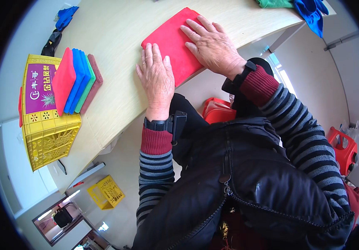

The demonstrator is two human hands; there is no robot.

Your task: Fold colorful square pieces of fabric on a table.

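A red cloth [169, 39], folded into a flat rectangle, lies at the near edge of the pale wooden table [119, 54]. My left hand [156, 79] rests flat on the cloth's left side, its fingers stretched out and pointing away from me. Across the cloth's right side my right hand [215, 46] lies palm down, fingers spread. Neither hand grips anything. Further left on the table, several folded cloths in red, blue, green and brown [94, 81] stand on edge, leaning against a yellow crate.
The yellow plastic crate [52, 137] sits at the table's left end, with blue and black items [64, 18] behind it. Green and blue cloths [308, 12] hang over the far right edge. On the floor are a smaller yellow basket [106, 192] and a red plastic stool [342, 150].
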